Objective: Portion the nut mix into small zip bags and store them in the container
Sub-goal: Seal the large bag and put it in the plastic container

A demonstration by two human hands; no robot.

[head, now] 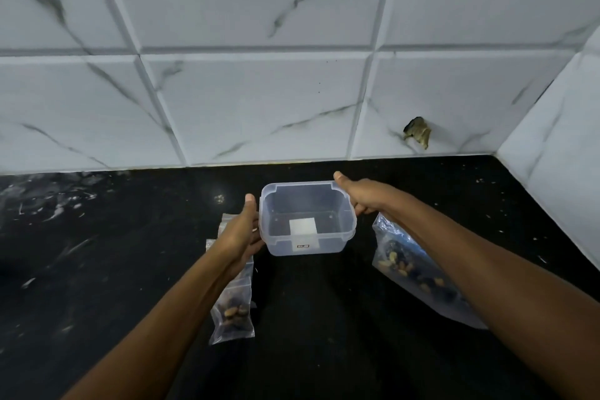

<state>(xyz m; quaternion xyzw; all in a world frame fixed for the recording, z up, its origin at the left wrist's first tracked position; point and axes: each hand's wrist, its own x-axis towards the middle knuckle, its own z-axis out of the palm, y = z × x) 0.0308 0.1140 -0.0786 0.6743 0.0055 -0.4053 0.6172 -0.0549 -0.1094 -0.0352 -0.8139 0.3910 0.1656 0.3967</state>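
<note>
Left grip: the left hand (242, 230) grips the left side wall of the container (306, 217), thumb up along the rim, fingers curled round the wall and partly hidden
Right grip: the right hand (365, 196) grips the right rim of the container, thumb laid along the upper right corner, fingers curled below the rim
Container: clear plastic, rectangular with rounded corners, no lid on it, nothing inside; a white square label shows through the bottom and a small dark-printed sticker sits on the near wall; it lies at the middle of the frame, and whether it rests on the table (324, 318) or is lifted cannot be told
Small zip bag: a small zip bag (232, 312) with nuts lies lower left of the container, partly under the left forearm; another small bag (224, 221) peeks out beyond the left hand
Large bag: the large bag (406, 263) of nut mix lies lower right of the container, partly under the right forearm
Edges: the tiled wall (259, 101) meets the table just above the container; a side wall (558, 156) closes the right
Open room: bare dark table at left of frame and in the lower middle between the forearms
</note>
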